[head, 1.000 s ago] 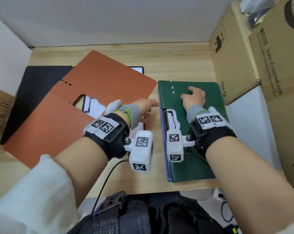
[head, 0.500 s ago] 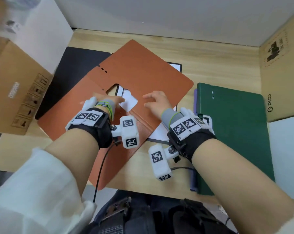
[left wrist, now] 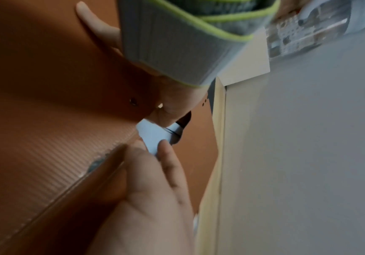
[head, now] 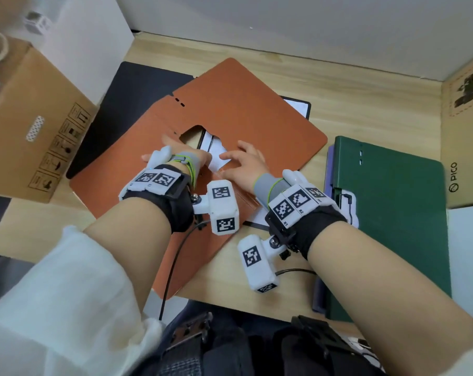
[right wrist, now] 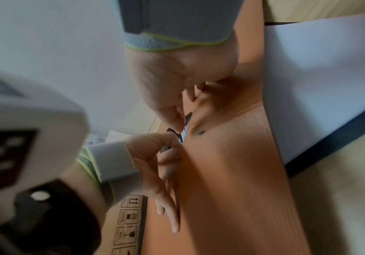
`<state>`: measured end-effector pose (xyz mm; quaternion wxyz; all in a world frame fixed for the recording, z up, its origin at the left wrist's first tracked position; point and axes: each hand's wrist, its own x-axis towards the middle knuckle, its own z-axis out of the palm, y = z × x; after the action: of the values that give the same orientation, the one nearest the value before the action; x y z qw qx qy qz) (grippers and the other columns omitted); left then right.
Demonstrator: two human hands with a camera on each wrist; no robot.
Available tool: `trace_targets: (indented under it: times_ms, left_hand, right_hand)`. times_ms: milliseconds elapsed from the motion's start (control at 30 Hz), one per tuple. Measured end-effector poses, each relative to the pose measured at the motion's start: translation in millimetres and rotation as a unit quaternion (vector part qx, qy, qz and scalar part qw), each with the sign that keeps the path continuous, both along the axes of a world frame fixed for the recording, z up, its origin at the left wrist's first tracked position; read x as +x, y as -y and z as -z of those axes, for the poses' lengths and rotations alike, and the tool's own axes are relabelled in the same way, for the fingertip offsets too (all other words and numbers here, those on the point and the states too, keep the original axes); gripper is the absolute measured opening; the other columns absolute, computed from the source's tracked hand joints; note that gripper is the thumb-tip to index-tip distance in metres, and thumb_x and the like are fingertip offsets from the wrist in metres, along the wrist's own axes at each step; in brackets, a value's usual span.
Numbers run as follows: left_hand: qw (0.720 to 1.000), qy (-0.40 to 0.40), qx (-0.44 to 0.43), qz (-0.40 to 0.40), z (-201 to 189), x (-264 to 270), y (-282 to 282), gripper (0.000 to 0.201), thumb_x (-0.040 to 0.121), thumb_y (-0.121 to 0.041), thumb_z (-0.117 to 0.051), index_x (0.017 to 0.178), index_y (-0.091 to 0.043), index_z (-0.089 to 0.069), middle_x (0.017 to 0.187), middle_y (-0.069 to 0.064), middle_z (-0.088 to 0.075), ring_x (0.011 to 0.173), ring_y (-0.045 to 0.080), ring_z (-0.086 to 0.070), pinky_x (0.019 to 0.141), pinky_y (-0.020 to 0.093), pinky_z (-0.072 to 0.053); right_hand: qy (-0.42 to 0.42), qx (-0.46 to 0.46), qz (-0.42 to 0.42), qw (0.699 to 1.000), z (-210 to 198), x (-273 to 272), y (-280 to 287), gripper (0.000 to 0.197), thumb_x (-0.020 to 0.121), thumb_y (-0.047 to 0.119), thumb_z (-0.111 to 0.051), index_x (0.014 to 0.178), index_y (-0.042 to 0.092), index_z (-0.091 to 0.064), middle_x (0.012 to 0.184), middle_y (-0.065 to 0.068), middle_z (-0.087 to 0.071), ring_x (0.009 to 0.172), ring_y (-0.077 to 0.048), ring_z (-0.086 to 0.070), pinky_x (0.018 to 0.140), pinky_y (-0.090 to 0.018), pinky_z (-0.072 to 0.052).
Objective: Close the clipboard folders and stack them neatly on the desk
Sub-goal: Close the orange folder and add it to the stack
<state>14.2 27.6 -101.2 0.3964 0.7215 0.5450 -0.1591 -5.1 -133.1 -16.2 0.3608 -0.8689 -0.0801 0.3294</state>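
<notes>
The orange clipboard folder point(head: 238, 123) lies opened flat, tilted, at the middle of the wooden desk point(head: 365, 112), over a black mat point(head: 137, 88) on the left and a black-edged board with white paper point(head: 297, 107) under its far right corner. The left hand point(head: 175, 150) rests on the folder's left panel, fingers straight and flat, thumb at the cut-out, while the right hand point(head: 243, 161) rests on the right panel, fingers loosely spread, fingertips touching the white clip point(head: 216, 156) there. The green clipboard folder point(head: 392, 213) lies closed at the right, well apart from both hands, beside 1 cardboard box point(head: 468, 131).
</notes>
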Motion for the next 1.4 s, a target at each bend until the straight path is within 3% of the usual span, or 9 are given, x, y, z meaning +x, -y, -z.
trace_targets:
  times_ms: [133,333,433,567,700,933,1133,1267,1400]
  left_hand:
    - [0.999,0.044,0.022,-0.021,-129,-20,27,0.108,0.073,-0.018,-0.071,0.152,-0.021,0.002,0.149,0.02,-0.025,0.136,0.037,-0.032,0.107,0.046,-0.036]
    - [0.986,0.166,0.011,-0.025,-197,-10,6,0.103,0.076,-0.01,-0.066,0.152,-0.022,0.002,0.151,0.013,-0.027,0.135,0.031,-0.037,0.107,0.036,-0.036]
    - [0.956,0.292,-0.013,-0.032,-228,-9,2,0.093,0.077,0.003,-0.056,0.151,-0.021,-0.006,0.135,0.009,-0.044,0.121,0.028,-0.05,0.092,0.033,-0.045]
    - [0.902,0.414,-0.11,-0.058,-248,-11,3,0.085,0.077,0.016,-0.036,0.15,-0.023,-0.017,0.1,0.011,-0.05,0.067,0.021,-0.049,0.044,0.016,-0.041]
    - [0.861,0.473,-0.182,-0.048,-257,-10,14,0.08,0.076,0.019,-0.027,0.146,-0.019,-0.029,0.072,0.005,-0.041,0.061,0.018,-0.039,0.046,0.019,-0.035]
    - [0.805,0.413,-0.426,0.016,-267,-2,36,0.012,0.066,-0.011,-0.047,0.076,-0.008,-0.051,0.078,0.009,-0.046,0.079,0.029,-0.051,0.087,0.034,-0.043]
    - [0.781,0.34,-0.516,0.088,-231,7,94,0.03,0.095,-0.006,-0.032,0.102,-0.007,-0.061,0.092,0.008,-0.071,0.081,0.021,-0.072,0.069,0.03,-0.06]
    - [0.813,0.218,-0.528,0.113,-197,-6,144,0.046,0.096,-0.002,-0.026,0.085,0.0,-0.07,0.07,0.014,-0.072,0.063,0.023,-0.074,0.056,0.031,-0.06]
    - [0.857,0.162,-0.466,0.147,-167,-29,198,0.04,0.097,-0.001,-0.028,0.123,0.007,-0.058,0.085,0.011,-0.054,0.123,0.038,-0.053,0.107,0.043,-0.039]
  right_hand:
    - [0.023,0.027,-0.013,0.999,-29,5,-12,0.042,0.082,0.027,-0.062,0.124,0.032,-0.059,0.157,0.006,-0.023,0.147,-0.021,-0.011,0.121,-0.04,-0.008]
    - [-0.001,0.165,-0.04,0.986,-89,9,-39,0.039,0.091,0.029,-0.053,0.128,0.018,-0.059,0.146,-0.006,-0.045,0.138,-0.022,-0.037,0.118,-0.034,-0.023]
    - [-0.029,0.272,-0.024,0.962,-115,5,-51,0.04,0.085,0.032,-0.055,0.12,0.013,-0.062,0.128,-0.014,-0.063,0.122,-0.029,-0.056,0.11,-0.044,-0.037]
    - [-0.044,0.359,-0.022,0.932,-129,2,-54,0.049,0.091,0.017,-0.05,0.139,0.011,-0.043,0.144,-0.012,-0.049,0.134,-0.023,-0.046,0.113,-0.035,-0.035]
    - [-0.003,0.361,-0.011,0.933,-131,1,-50,0.066,0.085,0.028,-0.054,0.147,0.018,-0.033,0.156,-0.008,-0.031,0.149,-0.017,-0.013,0.122,-0.04,-0.013]
    - [0.127,0.355,0.044,0.925,-142,1,-16,0.09,0.078,0.029,-0.062,0.152,0.025,-0.01,0.159,-0.007,-0.02,0.15,-0.019,-0.007,0.122,-0.044,-0.012]
    - [0.221,0.089,0.071,0.969,-150,8,44,0.103,0.075,0.03,-0.072,0.152,0.026,-0.004,0.162,0.006,-0.008,0.15,-0.015,0.002,0.121,-0.04,0.001]
    - [0.15,-0.026,0.119,0.981,-127,4,82,0.112,0.068,0.027,-0.075,0.151,0.03,-0.001,0.161,0.007,0.011,0.149,-0.015,0.013,0.118,-0.041,0.008]
    - [0.024,-0.068,0.182,0.981,-87,-10,130,0.105,0.073,0.028,-0.07,0.151,0.033,0.001,0.16,0.002,0.018,0.148,-0.022,0.018,0.12,-0.049,0.003]
